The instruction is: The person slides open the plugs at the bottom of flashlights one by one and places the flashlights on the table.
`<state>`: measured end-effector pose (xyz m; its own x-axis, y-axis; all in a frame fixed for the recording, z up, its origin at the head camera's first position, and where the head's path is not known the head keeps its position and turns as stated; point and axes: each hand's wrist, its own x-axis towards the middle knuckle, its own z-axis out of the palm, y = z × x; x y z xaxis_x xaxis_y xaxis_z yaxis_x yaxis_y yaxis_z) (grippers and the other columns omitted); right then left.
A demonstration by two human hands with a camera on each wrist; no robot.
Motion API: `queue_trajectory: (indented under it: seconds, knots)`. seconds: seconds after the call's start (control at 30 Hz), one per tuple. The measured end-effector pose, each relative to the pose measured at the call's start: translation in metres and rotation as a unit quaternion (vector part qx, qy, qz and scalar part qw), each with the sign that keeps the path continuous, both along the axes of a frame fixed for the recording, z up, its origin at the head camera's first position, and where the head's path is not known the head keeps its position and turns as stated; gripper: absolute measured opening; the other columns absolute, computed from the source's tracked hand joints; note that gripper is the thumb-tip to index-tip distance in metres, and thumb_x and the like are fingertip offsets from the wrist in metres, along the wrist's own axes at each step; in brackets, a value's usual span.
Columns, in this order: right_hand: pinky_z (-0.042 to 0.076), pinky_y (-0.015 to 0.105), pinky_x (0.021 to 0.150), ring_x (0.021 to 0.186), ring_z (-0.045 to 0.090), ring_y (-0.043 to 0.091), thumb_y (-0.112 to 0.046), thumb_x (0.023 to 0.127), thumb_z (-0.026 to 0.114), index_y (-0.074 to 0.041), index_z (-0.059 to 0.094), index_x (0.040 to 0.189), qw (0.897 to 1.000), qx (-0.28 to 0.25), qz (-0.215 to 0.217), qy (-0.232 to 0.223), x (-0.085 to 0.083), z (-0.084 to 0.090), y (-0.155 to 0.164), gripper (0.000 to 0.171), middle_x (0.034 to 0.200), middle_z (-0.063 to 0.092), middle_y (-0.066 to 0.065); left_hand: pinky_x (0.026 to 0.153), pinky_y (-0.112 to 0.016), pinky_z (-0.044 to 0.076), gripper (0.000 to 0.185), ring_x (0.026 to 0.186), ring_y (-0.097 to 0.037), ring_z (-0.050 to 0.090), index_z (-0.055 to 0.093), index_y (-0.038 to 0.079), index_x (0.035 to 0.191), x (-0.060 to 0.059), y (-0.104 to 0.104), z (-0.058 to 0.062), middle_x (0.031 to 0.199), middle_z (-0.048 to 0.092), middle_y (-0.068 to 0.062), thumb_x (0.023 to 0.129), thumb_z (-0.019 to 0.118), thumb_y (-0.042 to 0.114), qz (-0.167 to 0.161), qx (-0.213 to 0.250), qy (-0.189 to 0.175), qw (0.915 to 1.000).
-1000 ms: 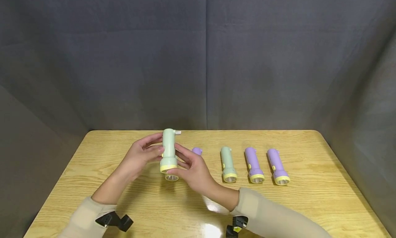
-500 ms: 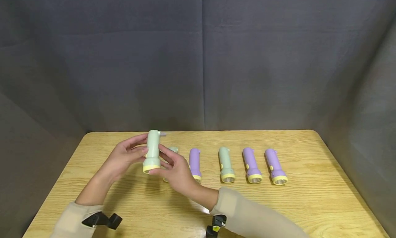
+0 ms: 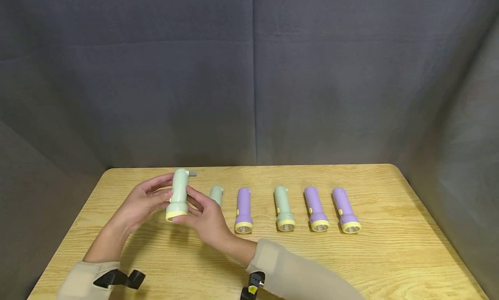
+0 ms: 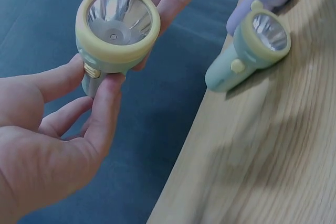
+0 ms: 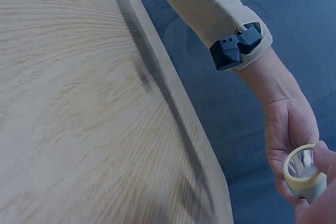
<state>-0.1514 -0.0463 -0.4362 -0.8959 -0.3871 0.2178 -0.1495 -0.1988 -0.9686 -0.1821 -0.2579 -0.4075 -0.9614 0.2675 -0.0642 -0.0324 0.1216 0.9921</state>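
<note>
Above the left part of the table, both hands hold a pale green flashlight (image 3: 179, 194), tail up, its yellow-rimmed head pointing down. A small grey prong (image 3: 192, 174) juts out sideways near its tail. My left hand (image 3: 146, 202) grips the body from the left; in the left wrist view, fingertips sit by its yellow switch (image 4: 92, 71). From the right my right hand (image 3: 210, 222) holds it, thumb at the yellow rim. The reflector (image 4: 118, 22) shows unlit in the left wrist view. Another green flashlight (image 3: 216, 195) lies on the table, partly hidden behind my right hand.
To the right, in a row on the wooden table (image 3: 370, 265), lie a purple flashlight (image 3: 244, 207), a green flashlight (image 3: 283, 204) and two more purple ones, a nearer flashlight (image 3: 315, 204) and an outermost flashlight (image 3: 345, 207). A grey curtain (image 3: 249, 74) hangs behind the table.
Both hands have moved left with the green flashlight, still holding it alike. The purple flashlight and part of the green one behind the hands have come into sight.
</note>
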Motion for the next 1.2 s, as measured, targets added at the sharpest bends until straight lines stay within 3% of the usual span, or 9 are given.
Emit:
queue_trajectory:
  seconds: [0.13, 0.37, 0.53, 0.93, 1.2]
  knots:
    - [0.046, 0.026, 0.105, 0.141, 0.045, 0.023, 0.004, 0.087, 0.077, 0.003, 0.039, 0.153, 1.000, -0.010, -0.002, -0.010, -0.002, -0.005, -0.009, 0.076, 0.158, 0.040, 0.014, 0.090, -0.031, 0.057, 0.062, 0.113, -0.007, 0.062, 0.036, -0.004, 0.154, -0.001, -0.007, -0.005, 0.139, 0.051, -0.007, 0.102, 0.064, 0.013, 0.001, -0.016, 0.004, 0.9999]
    - [0.047, 0.025, 0.104, 0.139, 0.047, 0.024, 0.002, 0.088, 0.077, 0.002, 0.040, 0.152, 1.000, -0.006, -0.013, -0.013, -0.005, -0.014, -0.025, 0.074, 0.156, 0.042, 0.016, 0.091, -0.029, 0.057, 0.062, 0.113, -0.007, 0.062, 0.037, -0.002, 0.155, -0.005, -0.020, -0.014, 0.137, 0.051, -0.003, 0.102, 0.064, 0.016, -0.002, -0.021, -0.004, 0.9998]
    - [0.047, 0.024, 0.104, 0.138, 0.049, 0.024, 0.001, 0.088, 0.077, 0.001, 0.043, 0.151, 0.999, -0.009, -0.022, -0.025, -0.006, -0.020, -0.035, 0.072, 0.154, 0.046, 0.015, 0.091, -0.029, 0.057, 0.061, 0.113, -0.008, 0.061, 0.035, -0.005, 0.154, -0.008, -0.029, -0.020, 0.139, 0.048, -0.007, 0.103, 0.063, 0.014, -0.010, -0.016, -0.005, 0.9998]
    - [0.047, 0.022, 0.103, 0.138, 0.048, 0.026, 0.000, 0.087, 0.078, 0.003, 0.046, 0.148, 0.998, 0.013, -0.046, -0.032, -0.009, -0.035, -0.057, 0.069, 0.153, 0.047, 0.015, 0.092, -0.028, 0.056, 0.062, 0.113, -0.009, 0.062, 0.029, -0.008, 0.155, -0.015, -0.048, -0.044, 0.133, 0.051, 0.002, 0.105, 0.059, 0.015, -0.021, 0.004, -0.033, 0.9992]
    - [0.047, 0.021, 0.101, 0.136, 0.050, 0.025, -0.001, 0.087, 0.078, 0.005, 0.044, 0.149, 0.997, 0.030, -0.060, -0.045, -0.009, -0.043, -0.068, 0.071, 0.154, 0.045, 0.015, 0.092, -0.027, 0.056, 0.062, 0.112, -0.008, 0.063, 0.026, -0.010, 0.155, -0.014, -0.051, -0.049, 0.135, 0.050, -0.001, 0.106, 0.056, 0.012, -0.027, 0.011, -0.029, 0.9991]
